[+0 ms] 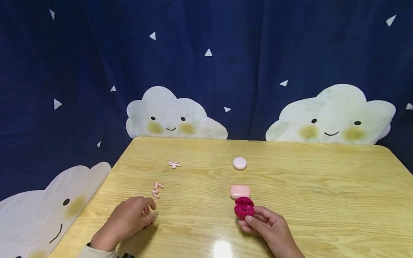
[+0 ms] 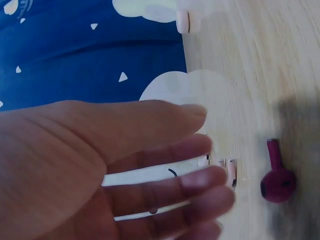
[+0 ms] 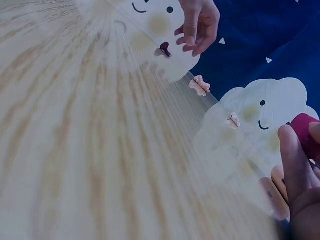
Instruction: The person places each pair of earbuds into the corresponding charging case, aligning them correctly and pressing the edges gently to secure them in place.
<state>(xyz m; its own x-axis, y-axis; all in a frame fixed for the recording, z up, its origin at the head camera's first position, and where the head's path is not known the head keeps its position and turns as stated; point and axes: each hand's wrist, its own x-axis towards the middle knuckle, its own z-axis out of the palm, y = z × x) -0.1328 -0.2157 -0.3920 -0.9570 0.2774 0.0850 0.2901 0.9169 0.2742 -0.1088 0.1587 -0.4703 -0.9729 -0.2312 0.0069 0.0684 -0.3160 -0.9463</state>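
My right hand point(image 1: 272, 233) holds a magenta earbud case point(image 1: 244, 209) with its lid up, thumb on the front. In the right wrist view part of this case point(image 3: 305, 132) shows between the fingers. My left hand point(image 1: 128, 218) hovers low on the left side with loosely bent fingers and nothing in them. Close to its fingertips a magenta earbud point(image 2: 279, 185) lies on the table; the hand mostly hides it in the head view. Just beyond the left hand lie light pink earbuds point(image 1: 156, 190).
A pink rounded case point(image 1: 240, 191) lies right behind the held case. Farther back are a pale pink round case point(image 1: 239, 163) and, to the left, pale pink earbuds point(image 1: 174, 164). The wooden table point(image 1: 314, 184) ends at a dark blue curtain point(image 1: 246, 68) with clouds.
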